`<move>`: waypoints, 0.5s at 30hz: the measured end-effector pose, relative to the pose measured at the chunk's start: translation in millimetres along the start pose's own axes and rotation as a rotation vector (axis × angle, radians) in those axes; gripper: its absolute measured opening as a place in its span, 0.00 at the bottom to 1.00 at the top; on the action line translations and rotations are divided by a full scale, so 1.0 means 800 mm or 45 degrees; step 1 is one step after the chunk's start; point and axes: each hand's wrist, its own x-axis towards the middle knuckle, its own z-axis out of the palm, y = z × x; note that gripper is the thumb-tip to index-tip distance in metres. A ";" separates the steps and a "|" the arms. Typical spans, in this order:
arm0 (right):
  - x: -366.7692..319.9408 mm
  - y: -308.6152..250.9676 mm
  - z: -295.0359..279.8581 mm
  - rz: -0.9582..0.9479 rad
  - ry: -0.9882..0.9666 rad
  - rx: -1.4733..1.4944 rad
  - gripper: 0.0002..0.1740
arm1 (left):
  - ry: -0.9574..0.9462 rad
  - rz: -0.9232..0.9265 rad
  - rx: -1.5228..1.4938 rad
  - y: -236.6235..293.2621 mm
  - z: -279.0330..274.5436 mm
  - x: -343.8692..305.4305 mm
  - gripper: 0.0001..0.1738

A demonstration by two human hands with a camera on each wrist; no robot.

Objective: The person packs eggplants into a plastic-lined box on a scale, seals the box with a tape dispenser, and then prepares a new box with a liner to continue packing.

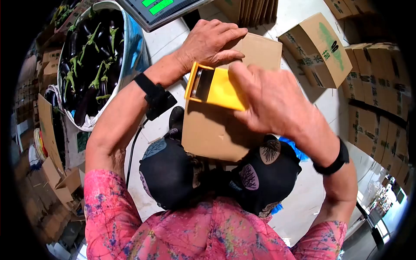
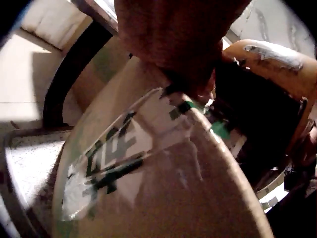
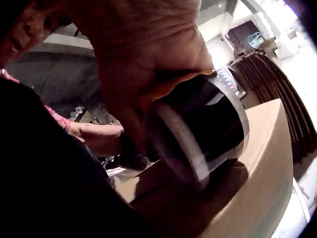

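A cardboard carton (image 1: 208,134) stands between the person's knees. The right hand (image 1: 277,99) grips a yellow tape dispenser (image 1: 227,89) just above the carton's top, its metal cutter end toward the left forearm. The right wrist view shows the wide, dark-looking tape roll (image 3: 218,126) under that hand. Fingers extended, the left hand (image 1: 212,43) rests at the carton's far left edge, with the dispenser close by its thumb. Clear tape (image 2: 143,129) lies wrinkled over the printed carton side in the left wrist view.
A large sack of eggplants (image 1: 93,60) stands on the left. A scale (image 1: 162,8) with a green display is at the top. Another printed carton (image 1: 318,50) sits to the right, near stacked cartons (image 1: 381,82). Flattened cardboard (image 1: 258,11) stands behind.
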 end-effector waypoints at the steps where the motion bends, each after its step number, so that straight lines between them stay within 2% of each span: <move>1: 0.006 0.006 0.000 0.001 -0.009 0.009 0.26 | -0.012 0.006 -0.006 -0.004 0.002 0.001 0.34; 6: 0.012 0.007 0.004 -0.070 0.042 0.014 0.25 | 0.028 0.011 0.015 -0.010 0.012 -0.003 0.34; 15: -0.005 -0.006 0.012 -0.035 0.091 -0.065 0.26 | 0.079 -0.028 0.005 0.002 0.006 -0.009 0.34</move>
